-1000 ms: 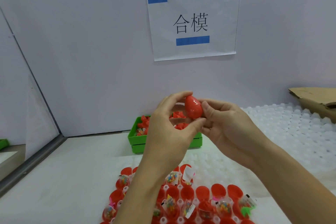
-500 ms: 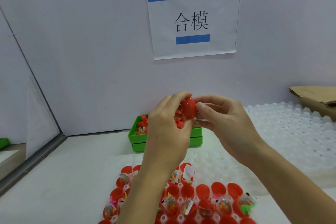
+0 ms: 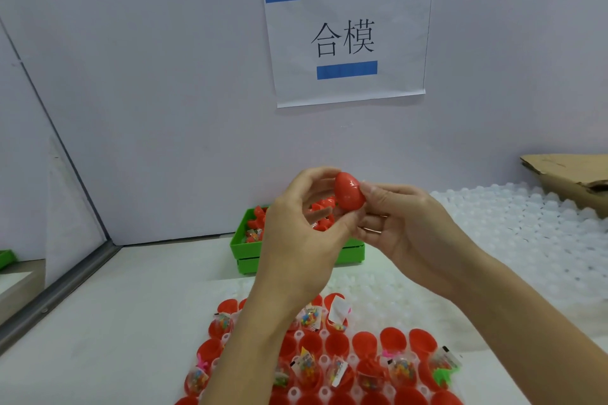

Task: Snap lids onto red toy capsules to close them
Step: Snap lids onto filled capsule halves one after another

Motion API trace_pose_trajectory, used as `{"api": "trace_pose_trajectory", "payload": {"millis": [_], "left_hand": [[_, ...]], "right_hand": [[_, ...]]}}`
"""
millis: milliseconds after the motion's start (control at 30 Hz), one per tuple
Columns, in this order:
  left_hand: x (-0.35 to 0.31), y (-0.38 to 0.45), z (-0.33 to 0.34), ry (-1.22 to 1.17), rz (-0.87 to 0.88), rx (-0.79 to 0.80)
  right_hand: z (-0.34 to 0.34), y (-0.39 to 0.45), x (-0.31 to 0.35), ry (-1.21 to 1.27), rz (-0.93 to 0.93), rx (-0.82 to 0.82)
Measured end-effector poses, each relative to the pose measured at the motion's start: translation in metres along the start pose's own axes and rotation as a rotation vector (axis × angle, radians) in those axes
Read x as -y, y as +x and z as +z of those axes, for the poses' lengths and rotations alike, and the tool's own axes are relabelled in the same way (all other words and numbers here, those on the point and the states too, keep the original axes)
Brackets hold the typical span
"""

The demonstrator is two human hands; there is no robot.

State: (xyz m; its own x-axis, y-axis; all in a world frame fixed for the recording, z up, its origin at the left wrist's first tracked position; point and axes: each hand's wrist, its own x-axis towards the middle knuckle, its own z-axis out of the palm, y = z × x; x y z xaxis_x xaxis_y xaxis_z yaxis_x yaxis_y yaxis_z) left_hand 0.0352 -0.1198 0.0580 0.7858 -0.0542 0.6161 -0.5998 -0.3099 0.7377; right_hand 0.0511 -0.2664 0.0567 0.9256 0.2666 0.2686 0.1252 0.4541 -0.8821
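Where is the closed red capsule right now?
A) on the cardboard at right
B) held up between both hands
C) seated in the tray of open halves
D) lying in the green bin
B: the closed red capsule sits pinched between the left hand and the right hand, raised in front of the green bin, well above the tray of open halves.

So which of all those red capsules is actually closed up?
The capsule held up between both hands: left hand, right hand. It is a whole egg shape, while the capsule halves in the tray below stand open, some holding toy packets.
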Motion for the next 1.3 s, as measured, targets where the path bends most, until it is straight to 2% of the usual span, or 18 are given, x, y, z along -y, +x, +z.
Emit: {"api": "trace_pose_trajectory", "payload": {"millis": [67, 233, 333, 433, 533, 633, 733, 833, 1000, 1067, 1167, 1233, 1300], "left_hand": [[0.001, 0.000, 0.000, 0.084, 0.004, -0.044], [-0.002, -0.001, 0.002, 0.377, 0.015, -0.045], [-0.003, -0.002, 0.007, 0.443, 0.028, -0.048], [-0.003, -0.005, 0.016, 0.493, 0.040, -0.051], [-0.011, -0.010, 0.028, 0.551, 0.115, -0.071], [-0.021, -0.016, 0.039, 0.481, 0.157, -0.029], [-0.029, -0.021, 0.045, 0.420, 0.172, 0.032], [-0.033, -0.023, 0.049, 0.360, 0.170, 0.082], [-0.034, -0.023, 0.045, 0.302, 0.136, 0.110], [-0.033, -0.021, 0.044, 0.284, 0.130, 0.095], [-0.029, -0.019, 0.044, 0.273, 0.116, 0.074], [-0.027, -0.018, 0.043, 0.256, 0.098, 0.078], [-0.026, -0.016, 0.042, 0.256, 0.082, 0.090]], "right_hand": [[-0.001, 0.000, 0.002, -0.108, -0.016, -0.037], [-0.001, -0.005, 0.006, -0.695, -0.155, -0.098], [0.000, -0.005, 0.005, -0.752, -0.201, -0.134], [-0.006, -0.005, 0.005, -0.679, -0.188, -0.174], [-0.014, -0.004, 0.008, -0.440, -0.156, -0.203], [-0.030, -0.001, 0.013, -0.217, -0.127, -0.252], [-0.059, 0.003, 0.018, -0.101, -0.105, -0.338], [-0.101, 0.015, 0.026, -0.027, -0.097, -0.543], [-0.185, 0.044, 0.057, 0.029, -0.121, -1.000], [-0.213, 0.052, 0.069, 0.032, -0.107, -1.114], [-0.240, 0.059, 0.084, 0.167, -0.109, -1.173], [-0.249, 0.061, 0.088, 0.304, -0.136, -1.144], [-0.248, 0.061, 0.082, 0.322, -0.133, -1.094]]}}
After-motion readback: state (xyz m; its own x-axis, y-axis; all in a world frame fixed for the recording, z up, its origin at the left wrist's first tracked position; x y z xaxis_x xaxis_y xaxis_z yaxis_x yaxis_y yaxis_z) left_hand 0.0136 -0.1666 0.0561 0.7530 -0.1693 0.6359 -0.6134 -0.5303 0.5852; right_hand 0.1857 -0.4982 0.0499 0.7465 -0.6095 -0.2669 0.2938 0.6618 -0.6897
